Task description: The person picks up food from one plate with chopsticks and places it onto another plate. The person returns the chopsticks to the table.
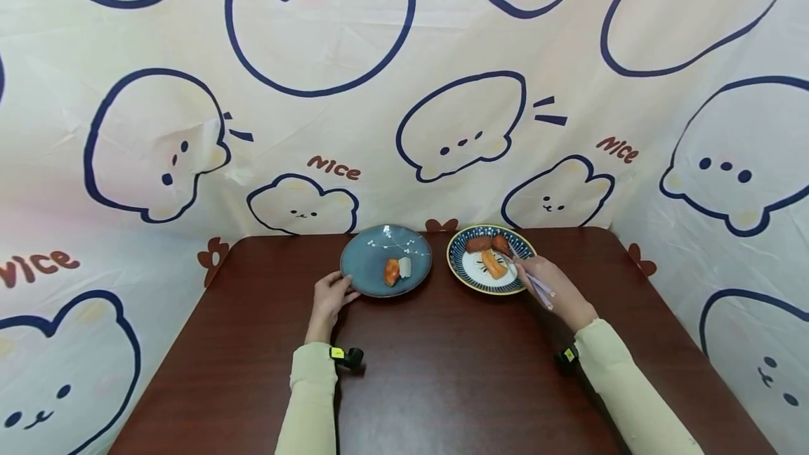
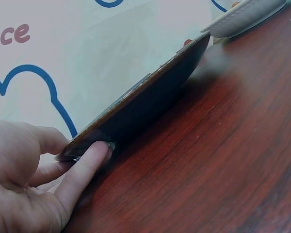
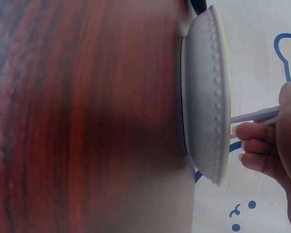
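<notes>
My left hand (image 1: 330, 298) pinches the near-left rim of a round blue plate (image 1: 366, 258), with a finger (image 2: 85, 170) under its edge in the left wrist view. On this plate lie an orange food piece (image 1: 392, 272) and a whitish one (image 1: 405, 267), side by side. My right hand (image 1: 559, 291) holds a pair of pale chopsticks (image 1: 541, 289) over the right side of a patterned plate (image 1: 461, 274). Their tips are among the food there: brown pieces (image 1: 478, 244) at the back and a yellow-orange piece (image 1: 494, 265) in front.
Both plates stand near the far edge of a dark wooden table (image 1: 442, 378), a narrow gap between them. A printed cloth (image 1: 373, 125) with bear drawings hangs behind and along both sides. Each wrist wears a small black camera (image 1: 354, 358).
</notes>
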Demonstrator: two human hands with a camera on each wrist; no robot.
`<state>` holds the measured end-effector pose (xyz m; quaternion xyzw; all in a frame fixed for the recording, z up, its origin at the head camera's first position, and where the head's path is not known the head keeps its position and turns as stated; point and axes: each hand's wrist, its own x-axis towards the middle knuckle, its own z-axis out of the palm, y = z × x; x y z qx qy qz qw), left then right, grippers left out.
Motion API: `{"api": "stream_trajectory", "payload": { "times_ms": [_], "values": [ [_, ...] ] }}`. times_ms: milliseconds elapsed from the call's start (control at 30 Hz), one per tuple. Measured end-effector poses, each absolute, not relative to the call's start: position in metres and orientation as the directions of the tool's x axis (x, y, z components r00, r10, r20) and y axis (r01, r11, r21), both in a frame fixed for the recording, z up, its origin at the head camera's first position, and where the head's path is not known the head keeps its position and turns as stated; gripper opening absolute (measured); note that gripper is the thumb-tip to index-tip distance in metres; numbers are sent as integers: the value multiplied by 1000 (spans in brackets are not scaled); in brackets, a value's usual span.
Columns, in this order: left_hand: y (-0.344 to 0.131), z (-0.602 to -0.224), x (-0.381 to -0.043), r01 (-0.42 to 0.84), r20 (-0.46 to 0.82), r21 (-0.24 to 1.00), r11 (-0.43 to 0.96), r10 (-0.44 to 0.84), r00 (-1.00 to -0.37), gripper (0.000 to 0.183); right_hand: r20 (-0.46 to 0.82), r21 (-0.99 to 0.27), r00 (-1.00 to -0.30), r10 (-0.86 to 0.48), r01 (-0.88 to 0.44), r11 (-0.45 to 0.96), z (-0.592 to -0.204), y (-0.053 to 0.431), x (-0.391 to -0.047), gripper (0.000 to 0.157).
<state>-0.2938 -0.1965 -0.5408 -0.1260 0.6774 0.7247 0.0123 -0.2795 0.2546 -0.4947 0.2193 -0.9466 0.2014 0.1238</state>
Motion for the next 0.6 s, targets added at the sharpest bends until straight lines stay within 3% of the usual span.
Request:
{"api": "stream_trajectory", "payload": {
  "times_ms": [433,600],
  "values": [
    [-198,-542,-294,-186,-197,979,-84,-154,-968,45,385,-316,-829,-405,-530,787,-500,256,-275,36],
    [-198,-542,-294,-188,-199,979,-85,-151,-968,46,421,-286,-791,-443,-580,763,-504,260,-276,25]
  ]
}}
